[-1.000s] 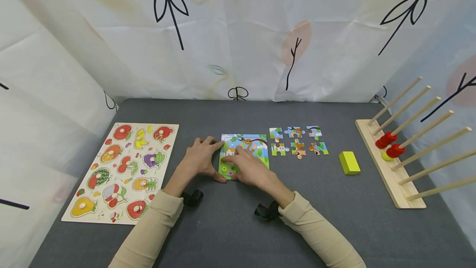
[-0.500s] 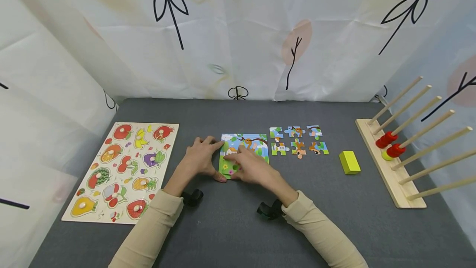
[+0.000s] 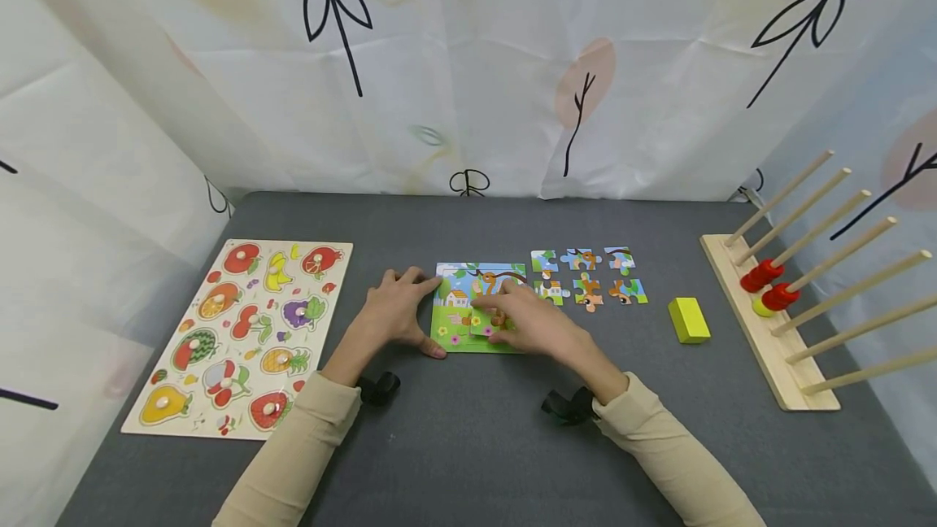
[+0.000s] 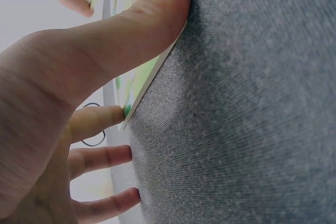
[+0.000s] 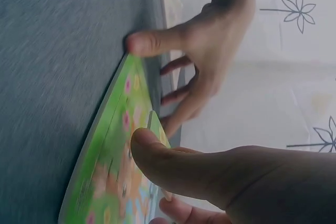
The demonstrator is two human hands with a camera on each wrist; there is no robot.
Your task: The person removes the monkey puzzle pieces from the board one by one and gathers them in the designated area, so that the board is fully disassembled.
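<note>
A jigsaw puzzle board (image 3: 446, 340) with a bright animal picture lies at the middle of the dark table. My left hand (image 3: 395, 307) is at its left side, fingers spread and fairly straight, the thumb at the near-left corner and the index finger at the left edge. Between thumb and fingers, my right hand (image 3: 538, 320) pinches a green puzzle piece (image 3: 480, 324). The right wrist view shows this piece (image 5: 155, 124) raised and tilted above the board (image 5: 113, 124). Part of the board's right side is hidden under my right hand.
Several loose puzzle pieces (image 3: 587, 291) lie in two rows right of the board. A yellow block (image 3: 688, 320) and a wooden peg rack (image 3: 764, 332) with red and yellow beads stand farther right. A fruit peg puzzle (image 3: 241, 332) lies at the left.
My right hand has moved right across the board, from its lower left part to its middle, with a puzzle piece now visible in its fingers. My left hand has stayed in place.
</note>
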